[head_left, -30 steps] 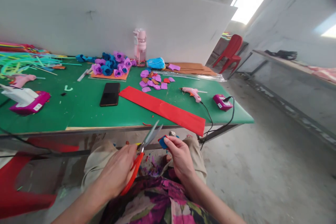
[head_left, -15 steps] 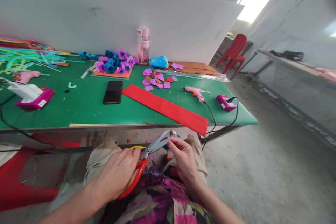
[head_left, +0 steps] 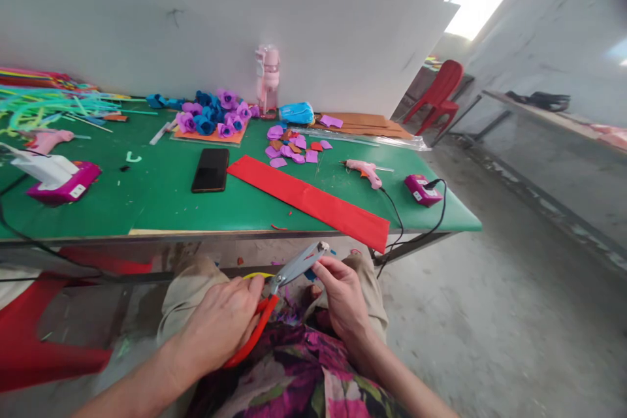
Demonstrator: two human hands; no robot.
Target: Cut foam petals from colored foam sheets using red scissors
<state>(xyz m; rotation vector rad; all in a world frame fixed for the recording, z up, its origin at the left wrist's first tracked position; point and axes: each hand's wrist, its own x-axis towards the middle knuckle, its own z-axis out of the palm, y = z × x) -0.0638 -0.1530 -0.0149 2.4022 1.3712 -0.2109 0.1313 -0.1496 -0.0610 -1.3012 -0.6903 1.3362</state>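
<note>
Over my lap, my left hand is wrapped round the handles of a pair of scissors, red on the near loop. The grey blades point up and right and lie nearly together. My right hand is closed in a pinch right beside the blade tips. What its fingers hold is too small and covered to name; a bit of red and a bit of dark blue show by the blades. Just beyond the hands, a folded red crepe paper strip lies slantwise, its right end over the table's front edge.
On the green table lie a phone, purple and blue paper flowers, loose petals, a pink glue gun and a magenta power block. A pink bottle stands before the white board.
The scissor blades have swung from apart to nearly together by my right fingertips. Both hands have stayed almost in place.
</note>
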